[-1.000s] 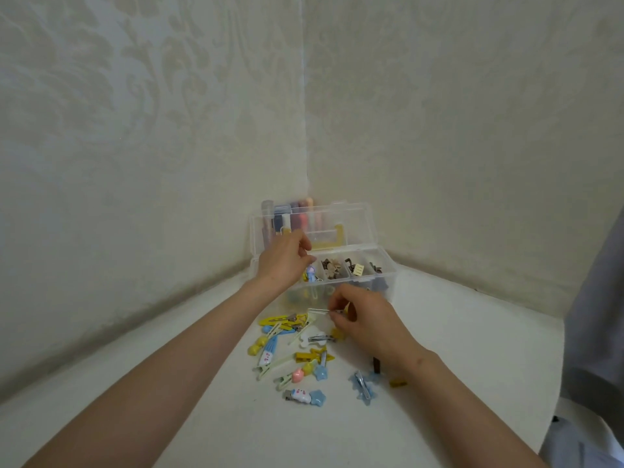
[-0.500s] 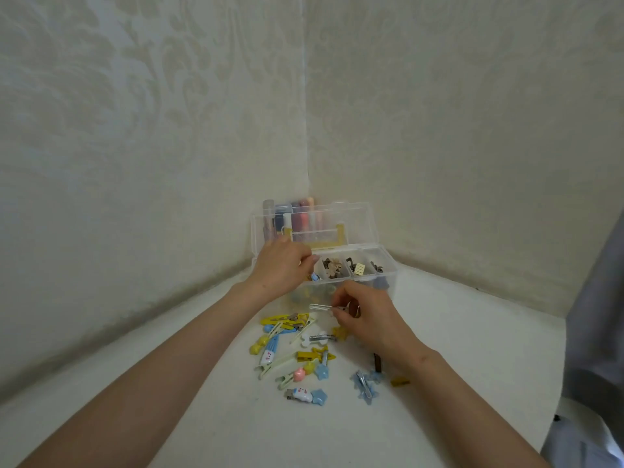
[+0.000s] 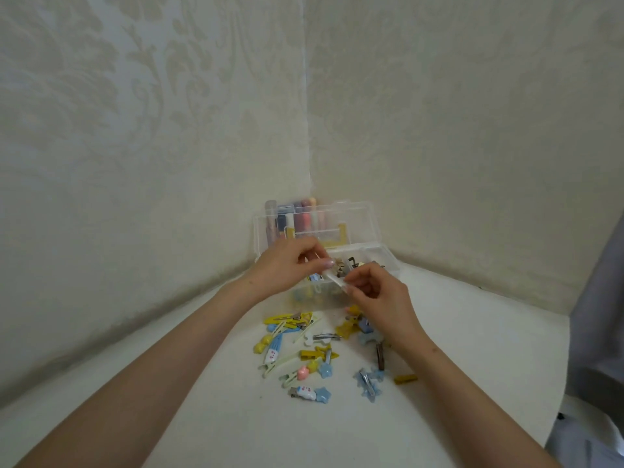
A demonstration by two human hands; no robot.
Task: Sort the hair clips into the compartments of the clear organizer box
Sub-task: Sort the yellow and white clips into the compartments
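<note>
The clear organizer box (image 3: 388, 256) stands open in the wall corner, its lid (image 3: 358, 214) upright, brown and blue clips in its compartments. In front of it, above the front wall, both hands pinch one pale, slim hair clip (image 3: 334, 279). My left hand (image 3: 290, 268) holds the clip's upper left end; my right hand (image 3: 378, 293) holds its lower right end. A pile of yellow, blue, green and pink hair clips (image 3: 314, 349) lies on the white surface below the hands. A blue flower clip (image 3: 368, 381) and a yellow clip (image 3: 405, 379) lie to the right.
Coloured tubes (image 3: 293, 217) stand behind the box lid against the wall. Patterned walls meet in the corner right behind the box. Grey fabric (image 3: 601, 315) hangs at the right edge, and the white surface ends near it.
My right hand has lifted the pale clip from above the pile up to the box front. My left hand came off the box lid and took the clip's other end.
</note>
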